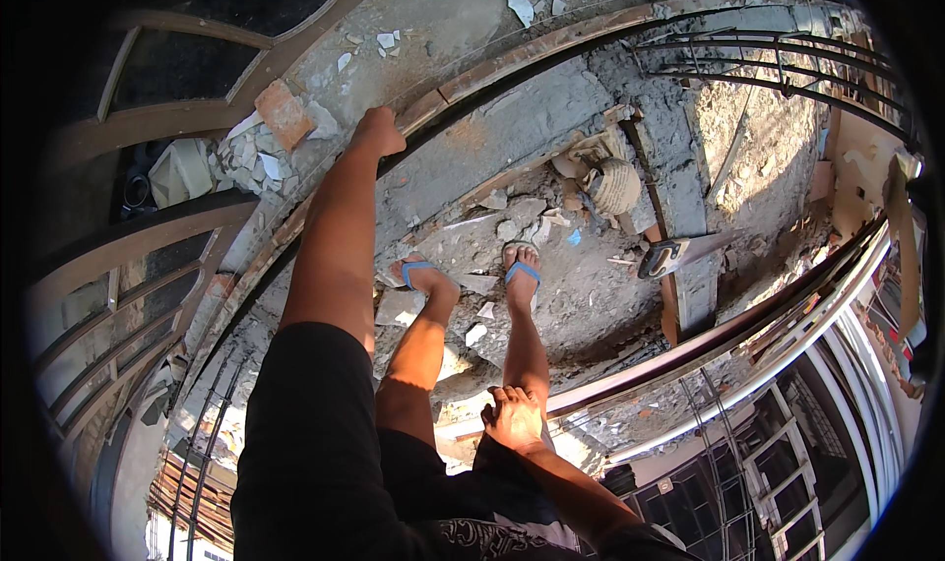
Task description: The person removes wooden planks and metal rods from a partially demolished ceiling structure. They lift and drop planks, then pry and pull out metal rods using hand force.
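My left arm stretches far forward, and my left hand [378,134] is closed at the edge of a long, narrow wooden board [429,107]. Its fingers curl out of sight, so what they grip, if anything, is hidden. My right hand [514,418] rests over my right knee with its fingers laid flat, holding nothing. Between the hands, my feet in blue-strapped flip-flops [523,271] stand among broken rubble [492,234]. To the right, a handsaw [665,257] with a dark and pale handle lies across a grey beam.
A round beige woven thing [614,187] sits ahead of my feet. Dark steel bars [778,54] run along the far right. Wooden window frames [148,118] stand on the left, near a brick piece [283,114]. A ladder-like frame [787,472] is at the lower right.
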### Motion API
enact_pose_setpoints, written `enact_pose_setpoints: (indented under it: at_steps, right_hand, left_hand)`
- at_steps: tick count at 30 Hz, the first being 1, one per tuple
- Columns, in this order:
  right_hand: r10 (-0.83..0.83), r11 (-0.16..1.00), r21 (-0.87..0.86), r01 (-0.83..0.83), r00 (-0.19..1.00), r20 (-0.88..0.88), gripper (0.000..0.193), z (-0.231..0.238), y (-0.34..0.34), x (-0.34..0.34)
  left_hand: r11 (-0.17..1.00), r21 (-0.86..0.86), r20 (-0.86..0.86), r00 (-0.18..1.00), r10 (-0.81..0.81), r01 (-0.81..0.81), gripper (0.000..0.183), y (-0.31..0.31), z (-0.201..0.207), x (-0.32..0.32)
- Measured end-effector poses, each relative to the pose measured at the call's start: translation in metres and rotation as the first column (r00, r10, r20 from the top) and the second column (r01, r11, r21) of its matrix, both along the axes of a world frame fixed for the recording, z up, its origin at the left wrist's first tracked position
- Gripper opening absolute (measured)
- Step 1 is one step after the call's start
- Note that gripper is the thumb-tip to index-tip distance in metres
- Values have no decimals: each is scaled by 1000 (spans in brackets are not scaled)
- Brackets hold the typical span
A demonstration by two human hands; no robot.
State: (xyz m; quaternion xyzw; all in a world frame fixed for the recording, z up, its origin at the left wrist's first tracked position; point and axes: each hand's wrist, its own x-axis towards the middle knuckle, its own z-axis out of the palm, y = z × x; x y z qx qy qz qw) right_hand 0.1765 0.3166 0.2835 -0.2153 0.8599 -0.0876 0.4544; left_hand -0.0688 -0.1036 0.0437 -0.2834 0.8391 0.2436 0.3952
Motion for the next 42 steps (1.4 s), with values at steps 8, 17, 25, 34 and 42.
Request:
enact_pose_setpoints:
  at_steps: [8, 17, 25, 34, 42]
  right_hand:
    - [-3, 999, 41, 1, 999, 40, 31, 1, -1, 7]
    - [1, 1000, 27, -1, 1000, 22, 30, 5, 7, 2]
    - [4, 1000, 23, -5, 998, 60, 35, 9, 21, 1]
    - [9, 999, 33, -11, 998, 64, 36, 20, 31, -11]
    - [-28, 1000, 7, 28, 999, 19, 33, 19, 47, -12]
  left_hand:
    - [998, -37, -32, 998, 46, -47, 43, 7, -5, 7]
    - [973, -185, -107, 987, 116, -135, 40, 22, 14, 16]
    - [962, -265, -182, 983, 12, -60, 38, 30, 20, 26]
    - [934, -347, -398, 916, -61, -88, 54, 81, 48, 51]
    - [971, -120, -63, 978, 200, -207, 72, 103, 72, 36]
